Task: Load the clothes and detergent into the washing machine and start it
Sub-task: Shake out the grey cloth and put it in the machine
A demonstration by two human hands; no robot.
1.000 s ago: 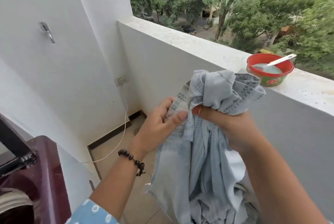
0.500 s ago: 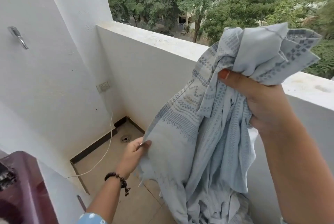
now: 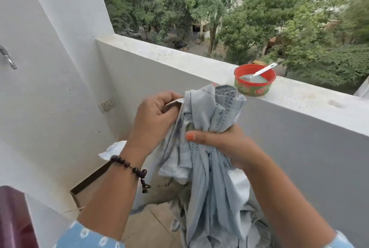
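Maroon plastic at the lower left edge is probably the corner of the washing machine (image 3: 12, 219), though too little of it shows to be sure. Above it, on the white wall, you have a metal tap (image 3: 8, 57) and, further right, a wall socket (image 3: 106, 105). Your left hand (image 3: 153, 119), with a dark bead bracelet (image 3: 131, 169) at the wrist, has its fingers curled and pinches an edge of the pale blue patterned cloth (image 3: 207, 187). Your right hand (image 3: 221, 145) grips the same cloth in a bunch, thumb laid across the front, and the rest of the fabric hangs down between your forearms toward the tiled floor (image 3: 151, 225). Behind the bunch, on the parapet ledge (image 3: 299, 97), sits the red detergent tub (image 3: 254, 84) with a white spoon (image 3: 261, 70) resting in the powder.
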